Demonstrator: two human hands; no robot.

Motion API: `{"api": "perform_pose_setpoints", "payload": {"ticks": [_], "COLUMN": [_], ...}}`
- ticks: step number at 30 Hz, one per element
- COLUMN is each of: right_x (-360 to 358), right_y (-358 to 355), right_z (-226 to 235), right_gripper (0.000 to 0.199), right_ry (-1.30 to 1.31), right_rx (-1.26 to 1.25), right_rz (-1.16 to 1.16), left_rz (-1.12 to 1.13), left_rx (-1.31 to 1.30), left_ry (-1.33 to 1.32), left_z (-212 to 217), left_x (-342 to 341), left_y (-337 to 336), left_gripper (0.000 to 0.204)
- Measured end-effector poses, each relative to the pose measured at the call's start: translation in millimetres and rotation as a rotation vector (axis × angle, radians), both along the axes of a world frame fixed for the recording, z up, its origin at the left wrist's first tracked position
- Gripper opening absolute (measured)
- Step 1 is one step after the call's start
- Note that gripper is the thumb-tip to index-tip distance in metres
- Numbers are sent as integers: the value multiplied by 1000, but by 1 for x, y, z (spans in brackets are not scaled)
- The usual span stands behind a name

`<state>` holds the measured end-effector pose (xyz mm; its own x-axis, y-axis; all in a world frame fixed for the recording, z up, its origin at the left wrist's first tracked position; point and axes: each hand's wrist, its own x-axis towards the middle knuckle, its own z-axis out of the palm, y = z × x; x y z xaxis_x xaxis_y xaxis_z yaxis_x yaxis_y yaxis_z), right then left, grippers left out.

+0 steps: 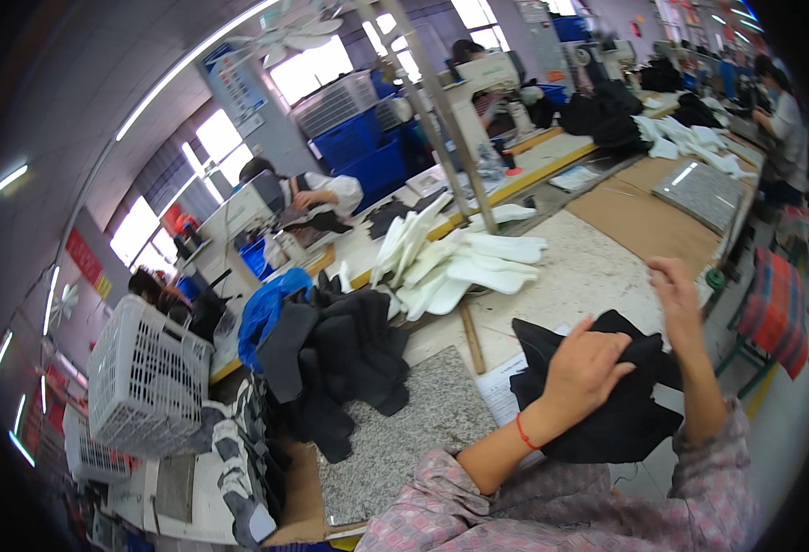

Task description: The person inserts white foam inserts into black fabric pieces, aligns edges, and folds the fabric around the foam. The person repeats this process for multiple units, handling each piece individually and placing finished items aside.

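My left hand (588, 368), with a red string at its wrist, lies over a black fabric piece (607, 428) in front of me. Its fingers are bent against the dark cloth, and part of their grip is hidden. Raised just beyond the right side of this fabric is my right hand (676, 290). Its fingers are loosely bent and apart, with nothing visible in them. A printed paper sheet (498, 391) shows partly under the fabric. To the left, dark shaped fabric pieces (335, 350) hang in a heap beside a grey speckled slab (404, 460).
White shaped pieces (464, 267) are piled across the table, near a metal post (441, 120). A wooden stick (471, 339) lies before them. Cardboard (620, 207) and another slab (699, 195) are farther right. A white crate (147, 377) stands left. Co-workers sit at sewing machines beyond.
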<state>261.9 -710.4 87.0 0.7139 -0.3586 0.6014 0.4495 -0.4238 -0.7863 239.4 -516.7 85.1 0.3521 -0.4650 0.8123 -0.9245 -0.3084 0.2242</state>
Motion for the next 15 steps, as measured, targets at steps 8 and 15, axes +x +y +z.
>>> {"api": "perform_pose_setpoints", "payload": {"ticks": [8,15], "right_x": [-48,-30], "right_y": [50,32], "right_z": [-7,-41], "right_gripper": [14,20], "right_ry": [-142,-153], "right_rx": [-288,-294], "right_rz": [-9,51], "left_rz": [-125,-234], "left_rx": [-26,309], "left_ry": [84,79], "left_z": [0,-7], "left_x": [8,30], "left_y": [0,23], "left_gripper": [41,53]}}
